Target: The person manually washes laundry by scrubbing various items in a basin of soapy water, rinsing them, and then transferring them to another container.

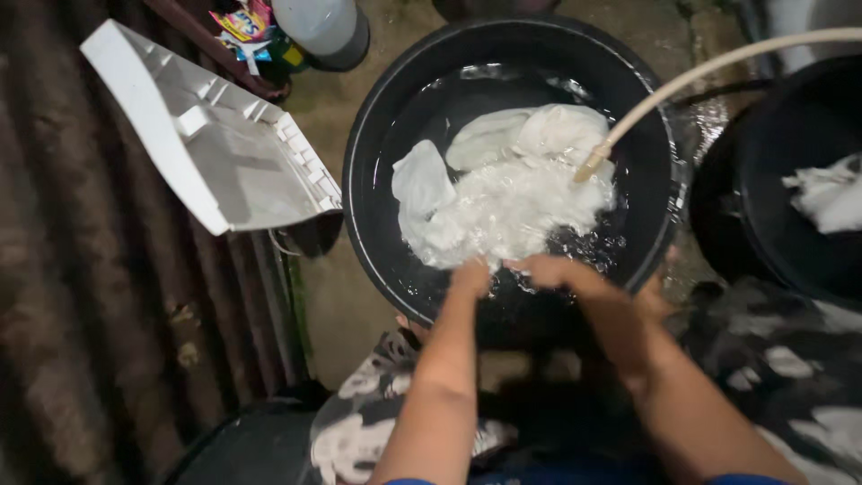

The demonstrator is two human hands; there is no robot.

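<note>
A white ribbed plastic panel [211,144] lies tilted at the upper left, over corrugated sheeting [99,296]. A grey jug [325,30] and colourful sachets [244,27] sit along the top edge. A second black tub [763,224] holding white cloth [831,193] stands at the right edge.

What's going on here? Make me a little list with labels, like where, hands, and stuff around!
place: outdoors on wet ground, seen from above
left hand: in the water, touching the white cloth
right hand: also on the white cloth
black basin: round, holds water and the cloth
hose: pale, its end over the cloth, water splashing
second black tub: on the right, another white cloth inside
white plastic panel: on the left, tilted
</note>
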